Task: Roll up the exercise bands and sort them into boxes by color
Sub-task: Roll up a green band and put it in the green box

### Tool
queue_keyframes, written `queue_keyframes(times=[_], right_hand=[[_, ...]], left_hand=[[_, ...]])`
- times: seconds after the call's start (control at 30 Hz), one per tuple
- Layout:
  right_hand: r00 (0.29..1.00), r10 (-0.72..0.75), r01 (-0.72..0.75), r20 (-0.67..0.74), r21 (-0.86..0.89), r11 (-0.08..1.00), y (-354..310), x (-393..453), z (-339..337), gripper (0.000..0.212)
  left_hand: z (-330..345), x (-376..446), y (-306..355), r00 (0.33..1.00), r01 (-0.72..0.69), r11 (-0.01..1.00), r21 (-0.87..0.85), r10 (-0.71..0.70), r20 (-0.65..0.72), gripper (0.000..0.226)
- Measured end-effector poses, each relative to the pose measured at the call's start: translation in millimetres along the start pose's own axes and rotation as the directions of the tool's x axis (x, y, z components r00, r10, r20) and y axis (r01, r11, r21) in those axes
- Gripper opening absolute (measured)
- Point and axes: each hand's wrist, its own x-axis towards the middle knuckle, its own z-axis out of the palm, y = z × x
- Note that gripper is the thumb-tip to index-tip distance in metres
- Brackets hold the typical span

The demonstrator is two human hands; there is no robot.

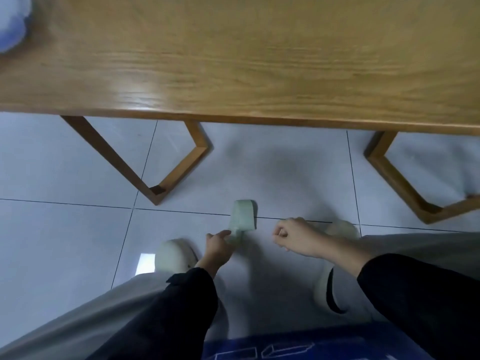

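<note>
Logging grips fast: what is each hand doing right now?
Left hand: pinches the pale green rolled exercise band down near the floor.
Right hand: fingers curled, holding nothing visible.

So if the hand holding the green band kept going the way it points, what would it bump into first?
Likely only the floor. The left hand holds the green band, pointing toward the table, but depth is unclear.

Pale green band (pixel 242 216) below the honey-brown, wood-grained table (pixel 259 61). Floor (pixel 65 165) beneath the table: pale grey-white tiles, dark grout lines. Black sleeves (pixel 181 302), light grey trousers (pixel 91 320), cream shoes (pixel 172 255).
</note>
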Motion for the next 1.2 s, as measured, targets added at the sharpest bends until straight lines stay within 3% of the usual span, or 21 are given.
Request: queue_keyframes(times=[0.17, 0.33, 0.43, 0.5, 0.6, 0.7, 0.83, 1.0, 1.1, 1.2], right_hand=[[1.000, 0.017, -0.017, 0.008, 0.006, 1.000, 2.4, 6.1, 16.8, 0.010], [1.000, 0.008, -0.009, 0.029, 0.020, 1.000, 3.7, 5.3, 21.3, 0.011], [1.000, -0.011, 0.010, 0.014, 0.037, 0.999, 2.1, 4.6, 18.4, 0.010], [0.999, -0.034, 0.034, -0.002, 0.050, 0.998, -2.9, 1.4, 13.7, 0.011], [0.994, -0.078, 0.085, -0.077, 0.097, 0.992, -18.5, -7.5, 1.1, 0.004], [0.952, -0.151, 0.175, -0.266, 0.069, 0.982, -38.7, -20.3, -20.7, 0.024], [0.863, -0.270, 0.321, -0.427, 0.049, 0.946, -71.5, -58.0, -60.2, 0.044], [0.811, -0.363, 0.444, -0.458, 0.079, 0.892, -117.1, -132.0, -110.7, 0.013], [0.774, -0.438, 0.525, -0.456, 0.078, 0.847, -143.0, -185.0, -140.4, 0.015], [0.748, -0.541, 0.603, -0.383, 0.055, 0.796, -165.9, -236.6, -153.3, 0.016]], left_hand=[[9.6, 10.7, -1.8, 0.998, 0.003, 1.000, -0.011, -0.003, 0.060, 0.067], [13.9, 15.7, -11.5, 1.000, -0.014, 0.999, -0.047, 0.013, -0.015, 0.020], [4.6, 8.6, -5.8, 0.995, -0.040, 0.993, -0.116, 0.029, -0.095, 0.009], [-6.9, -1.6, 7.5, 0.987, -0.107, 0.973, -0.205, 0.079, -0.142, 0.018], [-33.0, -20.1, 35.7, 0.970, -0.208, 0.930, -0.303, 0.156, -0.187, 0.010], [-65.2, -48.7, 68.4, 0.939, -0.330, 0.893, -0.305, 0.278, -0.202, 0.008], [-113.1, -108.0, 110.5, 0.829, -0.551, 0.810, -0.203, 0.503, -0.244, 0.010], [-170.8, -207.9, 156.4, 0.720, -0.685, 0.710, -0.162, 0.628, -0.294, 0.004], [-203.3, -272.0, 182.0, 0.644, -0.761, 0.634, -0.141, 0.710, -0.284, 0.006], [-233.7, -337.4, 208.1, 0.541, -0.826, 0.564, -0.014, 0.785, -0.302, 0.007]])
